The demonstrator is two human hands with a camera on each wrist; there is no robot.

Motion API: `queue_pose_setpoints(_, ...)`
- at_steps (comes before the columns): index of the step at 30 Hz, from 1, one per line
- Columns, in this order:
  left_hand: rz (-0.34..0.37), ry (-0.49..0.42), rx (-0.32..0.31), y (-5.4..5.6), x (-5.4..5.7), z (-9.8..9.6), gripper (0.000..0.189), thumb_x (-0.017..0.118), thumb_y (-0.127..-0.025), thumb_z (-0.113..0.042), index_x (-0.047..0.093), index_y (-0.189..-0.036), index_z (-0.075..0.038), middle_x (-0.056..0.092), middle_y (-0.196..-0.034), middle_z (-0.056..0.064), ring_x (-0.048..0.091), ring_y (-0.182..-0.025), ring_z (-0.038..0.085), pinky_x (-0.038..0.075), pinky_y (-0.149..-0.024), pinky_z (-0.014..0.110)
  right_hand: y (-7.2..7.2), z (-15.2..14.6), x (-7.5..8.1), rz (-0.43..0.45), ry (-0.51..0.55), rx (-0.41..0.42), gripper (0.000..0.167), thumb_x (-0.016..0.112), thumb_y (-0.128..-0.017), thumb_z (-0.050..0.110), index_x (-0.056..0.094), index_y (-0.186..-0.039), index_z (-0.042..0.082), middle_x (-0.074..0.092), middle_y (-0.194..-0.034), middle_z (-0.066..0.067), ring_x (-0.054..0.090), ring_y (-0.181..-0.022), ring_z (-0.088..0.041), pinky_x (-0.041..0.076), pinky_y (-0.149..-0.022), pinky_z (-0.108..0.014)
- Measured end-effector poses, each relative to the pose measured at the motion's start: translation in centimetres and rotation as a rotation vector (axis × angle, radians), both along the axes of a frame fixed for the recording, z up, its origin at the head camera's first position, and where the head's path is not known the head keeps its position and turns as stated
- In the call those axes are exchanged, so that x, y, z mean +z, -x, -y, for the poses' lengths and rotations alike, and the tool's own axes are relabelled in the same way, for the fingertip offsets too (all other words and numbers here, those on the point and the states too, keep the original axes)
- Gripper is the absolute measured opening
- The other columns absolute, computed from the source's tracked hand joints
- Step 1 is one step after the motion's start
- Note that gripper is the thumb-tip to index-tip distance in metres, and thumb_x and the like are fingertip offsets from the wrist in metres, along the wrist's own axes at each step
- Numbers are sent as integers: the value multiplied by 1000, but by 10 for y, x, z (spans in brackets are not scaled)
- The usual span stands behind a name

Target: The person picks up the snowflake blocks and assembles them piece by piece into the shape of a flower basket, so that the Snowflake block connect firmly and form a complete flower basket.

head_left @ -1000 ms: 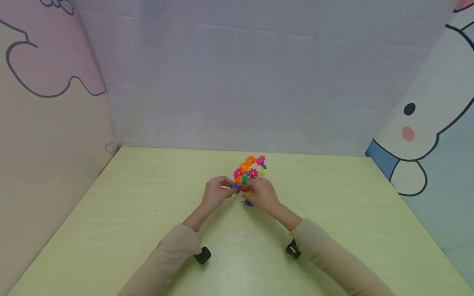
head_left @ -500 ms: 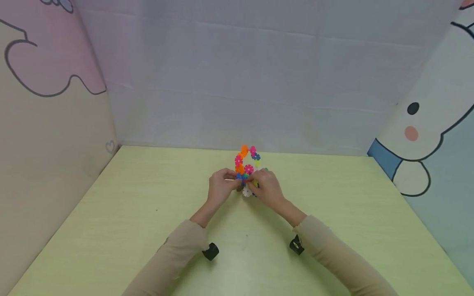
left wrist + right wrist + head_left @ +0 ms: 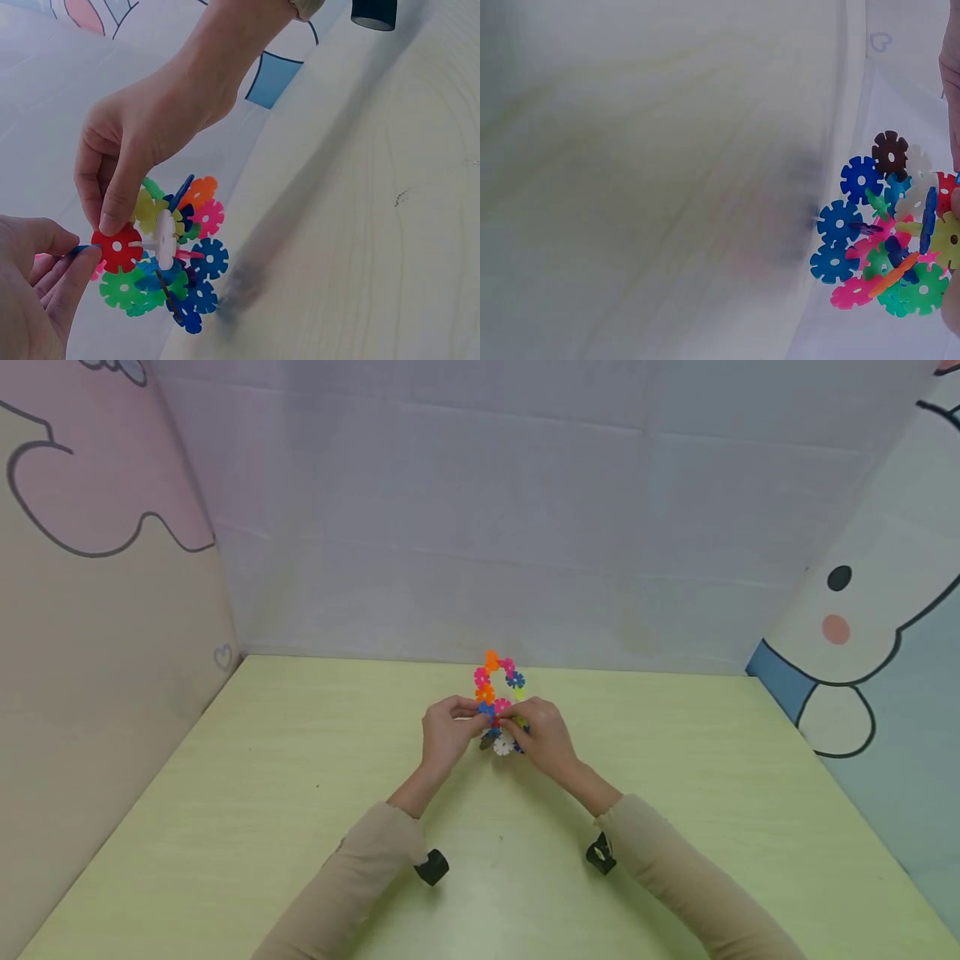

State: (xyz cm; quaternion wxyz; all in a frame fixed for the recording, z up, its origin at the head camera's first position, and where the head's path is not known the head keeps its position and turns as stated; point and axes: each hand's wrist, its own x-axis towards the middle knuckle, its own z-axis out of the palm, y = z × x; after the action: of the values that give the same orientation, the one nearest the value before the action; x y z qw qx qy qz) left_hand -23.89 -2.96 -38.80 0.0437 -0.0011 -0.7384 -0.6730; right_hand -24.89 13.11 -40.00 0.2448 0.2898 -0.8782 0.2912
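Note:
Both hands hold a colourful cluster of interlocking plastic snowflake discs (image 3: 484, 694) near the middle of the head view. My left hand (image 3: 446, 735) pinches the thin edge of a blue disc (image 3: 80, 248), which meets a red disc (image 3: 120, 249). That red one sits between the thumb and fingers of my right hand (image 3: 545, 737). Above the hands, orange, pink, blue and yellow discs form an open loop. A white disc (image 3: 503, 744) hangs low on the near side. From the right wrist view, a brown disc (image 3: 889, 154) and several blue ones show at the cluster's edge.
A pale yellow-green table (image 3: 262, 827) lies beneath, with a white cloth backdrop (image 3: 480, 527) behind it. Cartoon-printed panels (image 3: 847, 693) stand at both sides. Black wrist devices (image 3: 432, 867) hang under the beige sleeves (image 3: 352, 868).
The hands and cluster have shifted away from the body, and the loop has turned more upright. More of the white disc shows below the hands. Both hands keep their pinch.

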Motion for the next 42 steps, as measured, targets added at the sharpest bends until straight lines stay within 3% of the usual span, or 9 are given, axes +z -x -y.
queue_pose_setpoints(6,-17,-4,35,-2,-2,-2,17,71,-76,-4,65,-89,5,67,-84,16,66,-76,22,54,-62,26,-1,4,-1,-42,27,-4,5,71,-76,3,68,-79,2,67,-73,-5,55,-69,-19,46,-71,-36)
queue_pose_setpoints(14,-64,36,144,-7,-7,-11,13,73,-74,-5,68,-83,4,68,-77,13,66,-69,20,53,-57,25,-1,10,-4,-114,62,-40,7,73,-73,0,66,-73,0,65,-67,-6,53,-63,-20,45,-68,-36)
queue_pose_setpoints(24,-36,-80,152,-6,-9,-11,16,73,-73,-2,67,-85,7,68,-81,19,67,-65,22,54,-58,24,-3,11,4,-61,41,-20,5,72,-75,4,69,-77,1,67,-69,-5,53,-61,-17,45,-67,-33)
queue_pose_setpoints(30,27,-114,79,-5,-12,-3,18,72,-74,0,65,-88,8,67,-84,19,67,-69,20,54,-62,26,-5,2,6,8,-23,-1,12,73,-77,13,69,-83,3,69,-77,-5,58,-69,-18,47,-74,-34)
queue_pose_setpoints(33,37,-85,12,-4,-13,5,18,71,-75,0,65,-90,7,66,-85,19,67,-70,21,54,-63,28,-7,-11,8,8,5,27,21,75,-74,17,68,-87,1,69,-82,-7,61,-77,-21,47,-76,-37)
queue_pose_setpoints(36,49,-29,-77,-1,-16,19,18,70,-76,-1,65,-92,6,66,-86,17,67,-73,22,55,-65,31,-8,-29,9,29,72,-13,24,75,-74,15,66,-90,0,67,-83,-9,60,-79,-25,47,-75,-40)
queue_pose_setpoints(39,73,29,-184,5,-19,34,21,68,-78,-3,64,-96,7,67,-90,16,67,-78,23,55,-68,33,-7,-48,7,134,155,-90,24,72,-77,13,64,-94,-2,66,-86,-11,59,-81,-29,47,-76,-44)
queue_pose_setpoints(42,93,67,-280,10,-21,48,24,67,-80,-3,61,-99,9,66,-92,16,67,-81,23,54,-70,33,-4,-61,6,288,185,-112,30,68,-81,13,59,-106,-2,64,-95,-16,58,-88,-30,45,-82,-49)
